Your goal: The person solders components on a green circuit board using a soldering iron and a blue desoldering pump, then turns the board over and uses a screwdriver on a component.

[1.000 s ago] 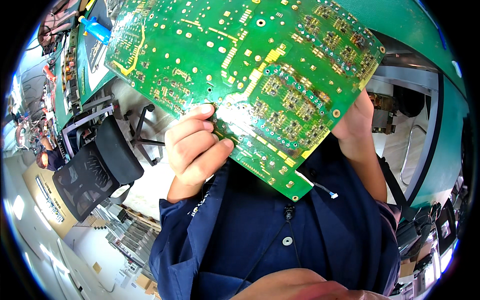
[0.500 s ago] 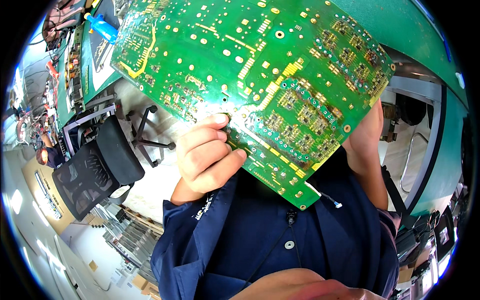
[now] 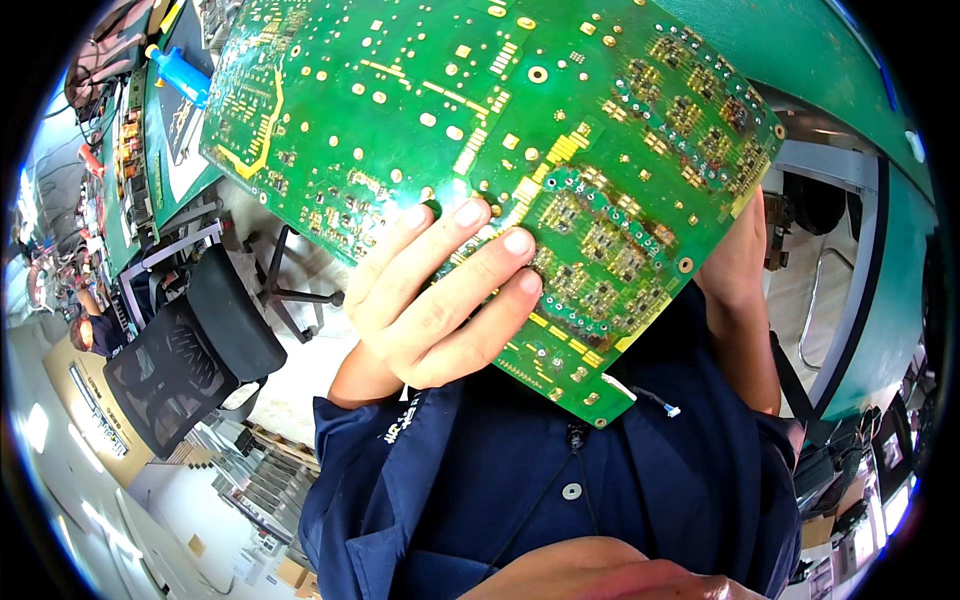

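Note:
A large green circuit board [image 3: 400, 130] is held up, tilted, in front of my chest, its face covered with gold pads, small components and rows of solder points. My left hand [image 3: 435, 300] grips its near left edge, with several fingers laid long across the face and the thumb hidden. At the right edge, my right hand [image 3: 735, 255] holds the board from behind; its fingers are hidden by the board. A short cable with a white plug [image 3: 670, 408] hangs from the near corner.
Green worktops [image 3: 830, 80] lie beyond the board and to the right, above a grey metal frame. A black mesh office chair [image 3: 200, 350] stands at the left. A blue bottle [image 3: 180, 75] rests on the left bench. Another person [image 3: 95, 325] is at the far left.
My left hand's curled fingers have straightened and slid further onto the board's face. The board has shifted slightly to the left. My right hand keeps its place behind the right edge.

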Tool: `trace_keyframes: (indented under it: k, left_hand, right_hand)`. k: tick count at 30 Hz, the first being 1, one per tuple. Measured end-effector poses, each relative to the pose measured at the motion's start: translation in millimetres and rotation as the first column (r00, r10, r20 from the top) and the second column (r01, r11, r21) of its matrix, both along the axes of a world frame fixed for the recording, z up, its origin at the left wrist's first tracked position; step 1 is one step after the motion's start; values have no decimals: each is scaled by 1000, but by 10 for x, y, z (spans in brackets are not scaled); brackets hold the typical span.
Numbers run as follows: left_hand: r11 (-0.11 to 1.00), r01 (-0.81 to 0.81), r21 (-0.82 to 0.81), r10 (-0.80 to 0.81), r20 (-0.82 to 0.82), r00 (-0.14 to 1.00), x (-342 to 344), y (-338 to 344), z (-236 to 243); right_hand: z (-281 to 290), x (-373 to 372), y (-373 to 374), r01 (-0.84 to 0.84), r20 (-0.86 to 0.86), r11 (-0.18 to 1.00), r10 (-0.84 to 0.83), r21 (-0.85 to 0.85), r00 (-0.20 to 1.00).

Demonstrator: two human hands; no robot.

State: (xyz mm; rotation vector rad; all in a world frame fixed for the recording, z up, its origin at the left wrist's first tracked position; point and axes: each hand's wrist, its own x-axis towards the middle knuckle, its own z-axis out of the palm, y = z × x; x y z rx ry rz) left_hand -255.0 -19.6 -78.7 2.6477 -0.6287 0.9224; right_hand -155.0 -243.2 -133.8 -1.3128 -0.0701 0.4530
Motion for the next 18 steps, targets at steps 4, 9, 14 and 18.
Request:
trace_keyframes:
  k: [4,9,14,18]
  left_hand:
    - [998,-31,47,30,23,999,28,-12,-3]
    - [999,-31,35,29,52,998,39,-11,-34]
    - [1000,-12,22,11,56,998,25,24,-53]
    - [999,-33,-10,33,-22,999,-15,3,-20]
  right_hand:
    - [29,-3,5,-20,12,998,21,-55,1000]
    - [61,-31,15,-35,-41,999,35,-6,999]
    - [67,-88,26,8,-126,981,17,196,992]
    - [-25,-111,10,19,-45,973,-9,231,999]
